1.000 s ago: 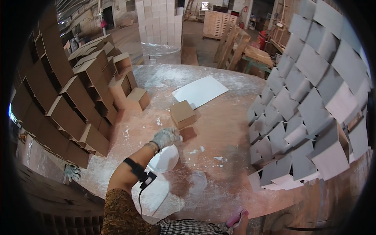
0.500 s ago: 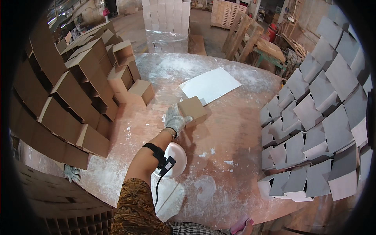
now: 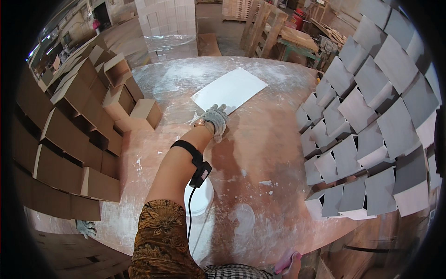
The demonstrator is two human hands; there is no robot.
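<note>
My left hand (image 3: 217,120), in a pale, stained work glove, reaches over the table with its fingers apart and nothing visible in them. Its fingertips are at the near edge of a flat white sheet (image 3: 230,89); whether they touch it I cannot tell. A black strap with a small device (image 3: 200,174) and a cable sits on my left forearm. Partly behind that forearm, a round white dish (image 3: 200,200) rests on the table. My right hand is out of view.
Brown open boxes (image 3: 104,183) are stacked along the left. Grey-and-white boxes (image 3: 371,139) form a tall wall on the right. A loose glove (image 3: 86,229) lies at the left edge of the worn table (image 3: 269,139). Beyond stand a wrapped stack (image 3: 168,28) and wooden pallets (image 3: 265,30).
The small brown box that my left hand held is gone from view, and that hand's fingers are now apart. The view has swung to the right.
</note>
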